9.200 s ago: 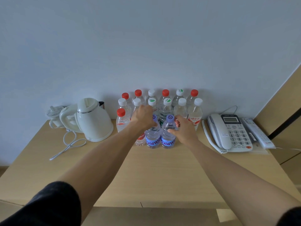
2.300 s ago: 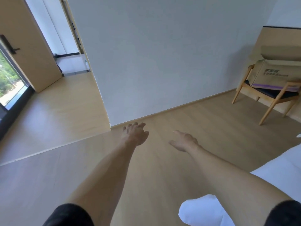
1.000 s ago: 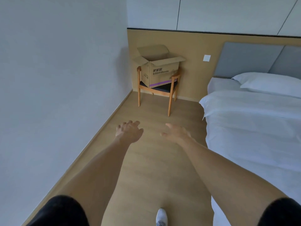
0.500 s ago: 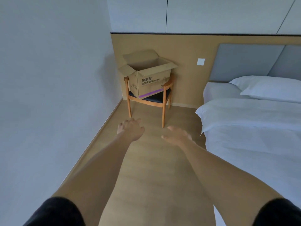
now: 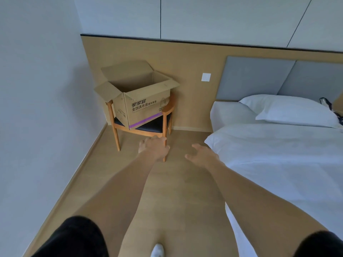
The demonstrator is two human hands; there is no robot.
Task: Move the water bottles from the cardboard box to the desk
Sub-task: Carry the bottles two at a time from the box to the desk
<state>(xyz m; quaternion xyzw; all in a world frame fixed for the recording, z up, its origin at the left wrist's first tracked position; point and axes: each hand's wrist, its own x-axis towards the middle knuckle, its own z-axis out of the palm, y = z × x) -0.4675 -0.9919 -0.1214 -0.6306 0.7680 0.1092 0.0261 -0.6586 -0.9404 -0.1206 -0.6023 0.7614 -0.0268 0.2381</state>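
Observation:
An open cardboard box (image 5: 143, 106) with printed lettering and a purple stripe rests on a wooden chair (image 5: 165, 115) in the room's far left corner. Its flaps are folded out and its inside is hidden from here. No water bottle and no desk are in view. My left hand (image 5: 154, 148) is stretched forward below the chair, empty, fingers loosely spread. Beside it my right hand (image 5: 201, 154) is also held out, empty with the fingers apart. Both hands are well short of the box.
A bed (image 5: 278, 154) with white sheets and a pillow (image 5: 287, 110) fills the right side. A white wall (image 5: 37, 108) runs along the left. Wooden floor (image 5: 167, 191) lies between wall and bed, leading to the chair. My white shoe (image 5: 157, 250) shows at the bottom edge.
The view has turned from the desk with bottles to the bedroom. Over the last second the box and chair have come nearer. Both hands stay outstretched and empty.

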